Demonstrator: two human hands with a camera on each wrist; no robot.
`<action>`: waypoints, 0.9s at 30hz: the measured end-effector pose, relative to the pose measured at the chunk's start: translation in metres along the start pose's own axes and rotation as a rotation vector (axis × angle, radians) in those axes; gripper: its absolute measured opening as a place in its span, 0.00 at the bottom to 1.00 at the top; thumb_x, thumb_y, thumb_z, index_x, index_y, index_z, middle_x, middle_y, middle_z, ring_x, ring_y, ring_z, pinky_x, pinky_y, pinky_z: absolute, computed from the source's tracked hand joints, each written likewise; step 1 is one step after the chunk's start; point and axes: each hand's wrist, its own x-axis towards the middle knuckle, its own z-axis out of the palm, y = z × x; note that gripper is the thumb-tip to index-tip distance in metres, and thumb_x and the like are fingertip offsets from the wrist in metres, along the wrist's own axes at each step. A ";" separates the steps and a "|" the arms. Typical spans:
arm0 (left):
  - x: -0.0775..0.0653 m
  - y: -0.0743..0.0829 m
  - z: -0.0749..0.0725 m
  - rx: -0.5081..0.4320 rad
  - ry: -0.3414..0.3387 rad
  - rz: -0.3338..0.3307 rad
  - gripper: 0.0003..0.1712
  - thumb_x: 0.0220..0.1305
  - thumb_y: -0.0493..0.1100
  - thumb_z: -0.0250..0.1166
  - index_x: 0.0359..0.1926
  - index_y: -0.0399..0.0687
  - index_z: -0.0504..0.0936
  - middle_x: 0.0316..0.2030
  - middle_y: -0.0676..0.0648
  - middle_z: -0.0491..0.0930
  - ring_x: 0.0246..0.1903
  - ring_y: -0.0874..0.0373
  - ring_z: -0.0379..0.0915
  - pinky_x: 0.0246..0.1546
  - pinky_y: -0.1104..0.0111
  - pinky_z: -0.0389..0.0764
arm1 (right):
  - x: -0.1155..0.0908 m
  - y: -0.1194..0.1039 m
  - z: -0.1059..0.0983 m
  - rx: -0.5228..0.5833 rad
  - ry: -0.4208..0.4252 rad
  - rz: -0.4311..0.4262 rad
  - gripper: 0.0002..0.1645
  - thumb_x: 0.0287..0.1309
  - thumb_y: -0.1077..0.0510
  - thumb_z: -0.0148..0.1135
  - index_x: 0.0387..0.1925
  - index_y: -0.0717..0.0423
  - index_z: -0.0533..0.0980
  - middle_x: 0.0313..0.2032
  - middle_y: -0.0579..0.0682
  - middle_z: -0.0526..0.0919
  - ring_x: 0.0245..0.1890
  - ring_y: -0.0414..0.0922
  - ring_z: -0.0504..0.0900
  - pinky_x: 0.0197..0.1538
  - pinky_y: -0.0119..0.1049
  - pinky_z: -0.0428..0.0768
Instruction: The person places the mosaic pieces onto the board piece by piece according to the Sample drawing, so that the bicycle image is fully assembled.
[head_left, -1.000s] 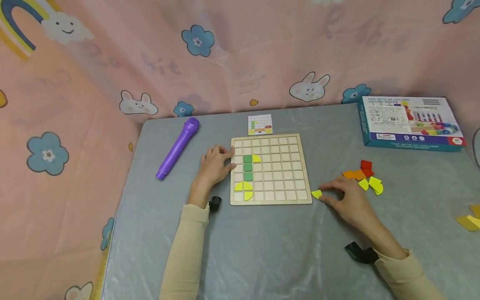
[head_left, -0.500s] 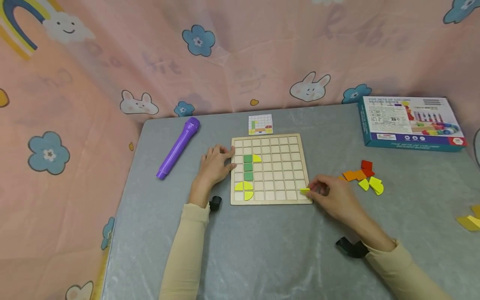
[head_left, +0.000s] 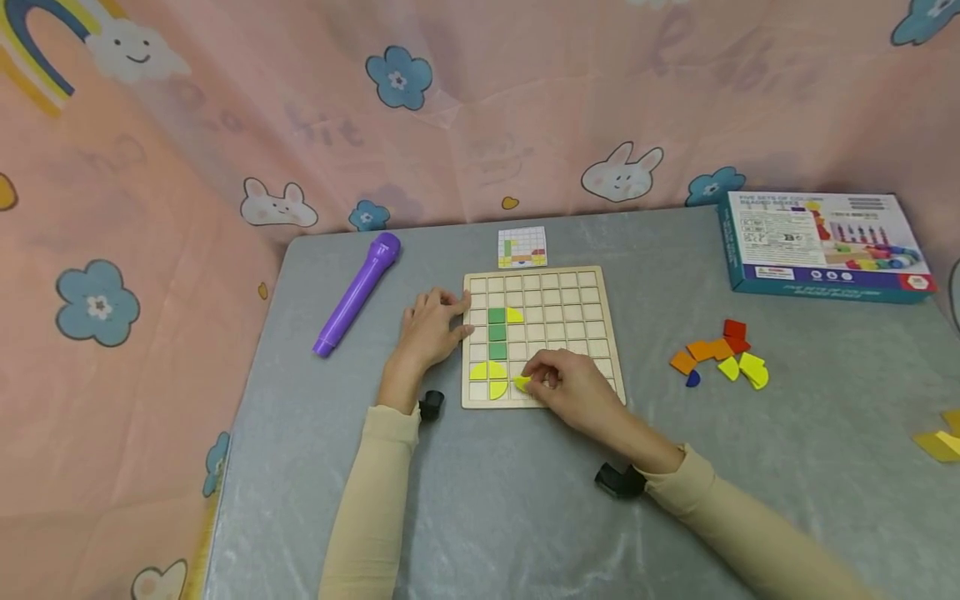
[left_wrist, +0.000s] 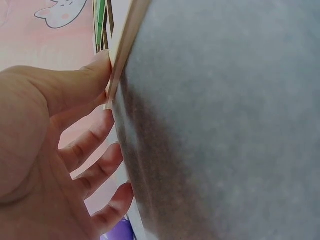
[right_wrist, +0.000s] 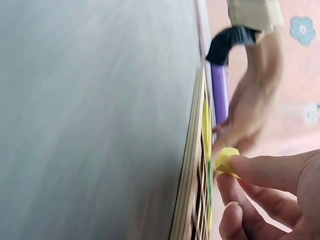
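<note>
The right hand (head_left: pixel 576 392) pinches a yellow piece (head_left: pixel 521 384) over the near row of the board (head_left: pixel 570 297) (whether it touches, I cannot tell). The left hand (head_left: pixel 427 332) has loosely bent fingers, touching the board's left edge, handy for steadying. Best to square the piece's straight sides before letting go.

Readable text: box (head_left: pixel 828 247) only.
I make out "FIVE SETS OF" on its top; its fine print (head_left: pixel 780 235) and the pink cloth's (head_left: pixel 480 100) lettering (head_left: pixel 350 132) stay too blurred.
</note>
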 end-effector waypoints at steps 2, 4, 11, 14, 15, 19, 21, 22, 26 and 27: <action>0.000 0.001 -0.001 0.001 0.003 0.002 0.34 0.76 0.51 0.65 0.79 0.61 0.68 0.68 0.43 0.70 0.64 0.44 0.63 0.64 0.48 0.63 | 0.006 -0.007 0.008 0.009 -0.013 -0.007 0.04 0.62 0.64 0.73 0.39 0.55 0.87 0.29 0.44 0.85 0.29 0.39 0.74 0.35 0.33 0.72; 0.000 0.001 -0.001 0.000 0.006 0.004 0.34 0.76 0.51 0.66 0.79 0.61 0.69 0.68 0.42 0.70 0.64 0.43 0.63 0.63 0.48 0.64 | 0.011 -0.014 0.015 0.013 -0.029 -0.018 0.03 0.63 0.63 0.74 0.39 0.55 0.87 0.29 0.44 0.85 0.28 0.39 0.74 0.36 0.33 0.72; 0.001 0.000 -0.001 -0.008 0.009 0.007 0.34 0.76 0.51 0.66 0.79 0.60 0.70 0.67 0.43 0.70 0.65 0.43 0.63 0.64 0.47 0.63 | 0.022 -0.025 0.033 0.028 -0.069 -0.045 0.03 0.63 0.61 0.74 0.38 0.56 0.87 0.29 0.45 0.86 0.28 0.37 0.74 0.36 0.32 0.73; 0.000 0.000 -0.001 -0.006 0.006 0.006 0.34 0.77 0.52 0.65 0.79 0.60 0.69 0.67 0.43 0.70 0.65 0.43 0.63 0.64 0.47 0.64 | 0.024 -0.026 0.037 0.027 -0.066 -0.041 0.04 0.63 0.62 0.74 0.39 0.55 0.88 0.29 0.44 0.86 0.28 0.37 0.73 0.36 0.32 0.72; 0.000 0.000 -0.001 -0.007 0.005 0.007 0.34 0.77 0.52 0.65 0.79 0.60 0.69 0.68 0.43 0.71 0.66 0.43 0.63 0.64 0.47 0.64 | 0.024 -0.026 0.038 0.024 -0.061 -0.039 0.04 0.63 0.62 0.74 0.39 0.54 0.88 0.28 0.44 0.86 0.28 0.37 0.72 0.36 0.32 0.71; 0.000 0.000 -0.001 -0.008 0.005 0.007 0.33 0.77 0.52 0.65 0.79 0.60 0.70 0.68 0.43 0.71 0.66 0.43 0.63 0.65 0.47 0.63 | 0.025 -0.026 0.042 -0.013 -0.038 -0.043 0.02 0.62 0.61 0.75 0.37 0.55 0.89 0.30 0.44 0.87 0.30 0.39 0.72 0.37 0.34 0.71; 0.000 0.000 -0.001 -0.008 0.007 0.006 0.33 0.77 0.52 0.65 0.78 0.59 0.70 0.68 0.43 0.71 0.66 0.43 0.63 0.65 0.47 0.63 | 0.026 -0.026 0.043 -0.040 -0.032 -0.046 0.01 0.61 0.61 0.76 0.35 0.54 0.89 0.32 0.44 0.86 0.32 0.40 0.73 0.39 0.36 0.72; 0.000 -0.001 0.000 -0.009 0.007 0.006 0.33 0.77 0.52 0.65 0.78 0.59 0.70 0.68 0.43 0.71 0.66 0.43 0.63 0.65 0.47 0.63 | 0.026 -0.026 0.044 -0.053 -0.029 -0.047 0.01 0.61 0.61 0.76 0.34 0.54 0.89 0.32 0.45 0.86 0.33 0.40 0.73 0.40 0.37 0.73; 0.000 -0.001 -0.001 -0.011 0.007 0.009 0.33 0.77 0.52 0.65 0.78 0.59 0.71 0.67 0.43 0.71 0.66 0.43 0.63 0.64 0.47 0.64 | 0.029 -0.027 0.047 -0.080 -0.025 -0.030 0.05 0.60 0.62 0.77 0.31 0.50 0.88 0.34 0.46 0.85 0.39 0.43 0.75 0.44 0.40 0.76; 0.000 -0.001 -0.001 -0.011 0.006 0.009 0.33 0.77 0.52 0.65 0.78 0.59 0.71 0.68 0.43 0.71 0.65 0.43 0.63 0.64 0.47 0.64 | 0.029 -0.027 0.048 -0.082 -0.023 -0.024 0.05 0.59 0.62 0.77 0.31 0.50 0.87 0.35 0.46 0.85 0.40 0.44 0.75 0.45 0.40 0.76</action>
